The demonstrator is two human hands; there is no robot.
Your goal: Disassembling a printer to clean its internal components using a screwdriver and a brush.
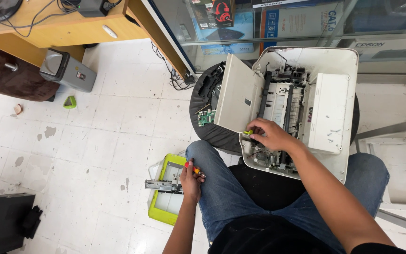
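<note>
Right hand [269, 134] reaches into the opened printer [301, 108], fingers curled on a small yellow-green part [247, 132] at the near left corner of the mechanism; whether they pinch it or only press it I cannot tell. Left hand [191, 181] hangs beside the left knee, closed around a screwdriver [194, 170] with a red and yellow handle, tip pointing away from the printer. By my reading, this is mid-disassembly, with the tool parked while the fingers work the part loose. A next move would call for a steady pull or twist with the printer kept from sliding.

Printer sits on a round dark stool [212, 131] between the knees, its white flap [238, 96] swung open to the left and close to the working hand. A green circuit board [206, 117] lies on the stool's left edge, near the flap. On the floor just beside the left hand lie a lime-framed tray [165, 211] and a metal rail [163, 186] across it. Farther off stand a grey bin [66, 70], a wooden desk [71, 28] and a glass cabinet [283, 28].
</note>
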